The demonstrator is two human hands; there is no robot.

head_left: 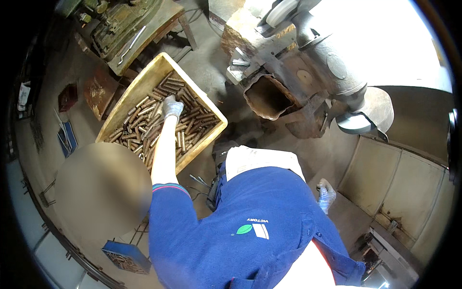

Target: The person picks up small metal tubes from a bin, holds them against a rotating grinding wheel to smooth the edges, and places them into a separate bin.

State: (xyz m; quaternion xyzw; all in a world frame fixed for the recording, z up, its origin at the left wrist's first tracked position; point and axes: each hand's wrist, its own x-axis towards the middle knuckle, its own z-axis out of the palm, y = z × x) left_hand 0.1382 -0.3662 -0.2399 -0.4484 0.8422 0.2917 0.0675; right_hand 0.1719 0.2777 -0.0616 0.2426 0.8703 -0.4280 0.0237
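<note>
My left hand (172, 108), in a thin pale glove, reaches down into a yellow bin (201, 149). It touches a heap of brownish cylindrical metal pieces (153, 126) that fills much of the bin. Its fingertips are down among the pieces, so their grip is hidden. My right hand (327, 196), gloved in a bluish film, hangs low beside my right hip, away from the bin. Its fingers look curled in; whatever may be inside them does not show.
A bench grinder (332, 65) on a rusty stand is ahead to the right, with an open metal chute (269, 96). A worn workbench (166, 19) is at the far left. A blue box (126, 257) of small parts stands lower left; a blurred patch covers the area above it.
</note>
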